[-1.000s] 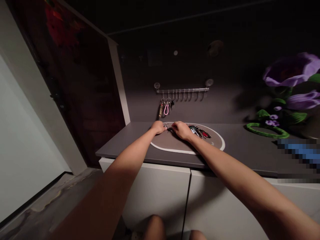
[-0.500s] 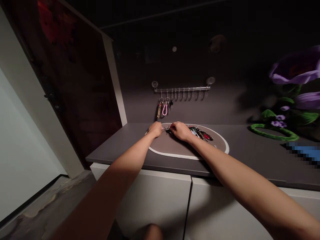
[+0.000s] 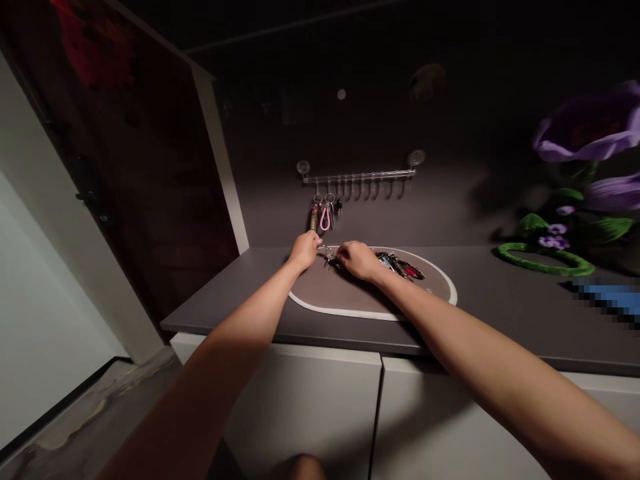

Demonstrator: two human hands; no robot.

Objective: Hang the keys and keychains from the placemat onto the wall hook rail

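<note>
My left hand (image 3: 304, 251) is closed in a pinch over the left part of a brown oval mat (image 3: 345, 293) with a white rim. From its fingertips a thin metal ring or chain leads to a small bunch of keys (image 3: 330, 259). My right hand (image 3: 359, 260) has its fingers curled at the other side of that bunch, and they cover part of it. To the right, a heap of keys and keychains (image 3: 400, 265) lies on the mat, with red, green and dark braided pieces.
A clear hook rail (image 3: 360, 177) is fixed to the dark wall, with a pink-looped keychain (image 3: 325, 219) and other keys on its left hooks. Purple artificial flowers (image 3: 585, 143) with a green ring base (image 3: 545, 260) stand at right. White cabinet doors (image 3: 310, 400) lie below the counter.
My left hand has lifted slightly and moved a little away from my right hand, so more of the keys between them shows. The right hand stays at nearly the same place.
</note>
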